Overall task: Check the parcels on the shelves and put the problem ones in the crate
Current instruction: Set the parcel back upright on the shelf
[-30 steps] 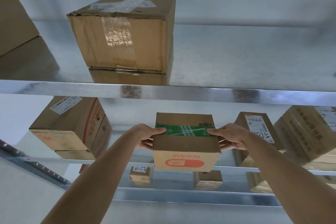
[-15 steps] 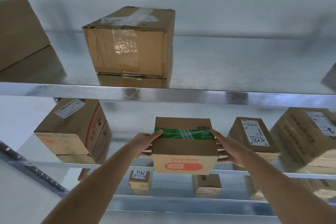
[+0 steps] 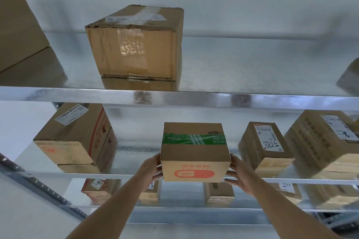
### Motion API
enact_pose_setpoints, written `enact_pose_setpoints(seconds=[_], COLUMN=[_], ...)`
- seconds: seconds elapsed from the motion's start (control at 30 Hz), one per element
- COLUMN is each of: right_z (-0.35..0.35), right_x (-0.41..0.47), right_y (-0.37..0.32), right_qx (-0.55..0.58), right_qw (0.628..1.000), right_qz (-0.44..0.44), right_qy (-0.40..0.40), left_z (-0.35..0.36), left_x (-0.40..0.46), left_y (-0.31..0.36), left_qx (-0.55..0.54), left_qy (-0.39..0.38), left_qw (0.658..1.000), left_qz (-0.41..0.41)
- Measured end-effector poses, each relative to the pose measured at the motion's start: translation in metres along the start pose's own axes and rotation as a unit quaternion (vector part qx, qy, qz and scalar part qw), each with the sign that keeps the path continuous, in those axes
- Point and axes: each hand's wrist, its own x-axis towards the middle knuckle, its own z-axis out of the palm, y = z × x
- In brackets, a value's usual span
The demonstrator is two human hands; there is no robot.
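Observation:
A small cardboard parcel [image 3: 194,153] with a green tape band across its top and a red-orange logo on its front stands at the front edge of the middle shelf [image 3: 126,175]. My left hand [image 3: 152,169] touches its lower left front corner. My right hand [image 3: 238,172] lies against its lower right front corner, fingers fairly straight and pointing under the box. Both hands flank the parcel, with no thumb on top. No crate is in view.
On the top shelf [image 3: 233,101] stands a large taped box [image 3: 136,44], with another box [image 3: 17,31] at far left. Labelled parcels flank the small one: a box [image 3: 75,136] on the left, a "5288" box [image 3: 266,147] and a larger box [image 3: 326,141] on the right. Several small boxes sit on the lowest shelf.
Both hands slid from the parcel's upper sides, thumbs on the green tape, down to its lower front corners. My view tilted up a little.

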Motion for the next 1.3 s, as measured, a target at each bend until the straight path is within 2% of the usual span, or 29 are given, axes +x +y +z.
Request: enact_pose_setpoints(seconds=[0.13,0.27,0.4,0.53,0.73,1.0,1.3], right_z=[0.001,-0.002,-0.007,-0.004,0.004,-0.004,0.005], right_x=[-0.003,-0.009,-0.015,-0.026,-0.034,-0.020,0.001], right_y=[-0.009,-0.037,-0.074,-0.099,-0.109,-0.116,-0.113], right_qx=[-0.021,-0.043,-0.037,-0.090,-0.150,-0.172,-0.162], right_qw=[0.999,0.996,0.990,0.985,0.982,0.983,0.986], right_qz=[-0.022,-0.077,-0.135,-0.141,-0.108,-0.045,-0.005], right_qy=[-0.008,-0.011,-0.023,-0.038,-0.028,-0.049,-0.034], left_z=[-0.003,-0.009,-0.010,-0.007,0.000,-0.009,-0.002], left_x=[-0.002,-0.009,-0.014,-0.019,-0.023,-0.012,0.008], left_y=[0.008,0.033,0.065,0.086,0.090,0.101,0.100], left_qx=[0.014,0.075,0.051,0.063,0.124,0.166,0.163], left_qy=[-0.005,-0.012,-0.008,-0.014,-0.021,-0.054,-0.016], left_qw=[1.000,0.994,0.991,0.988,0.986,0.984,0.986], left_qz=[0.023,0.080,0.127,0.143,0.109,0.026,-0.013])
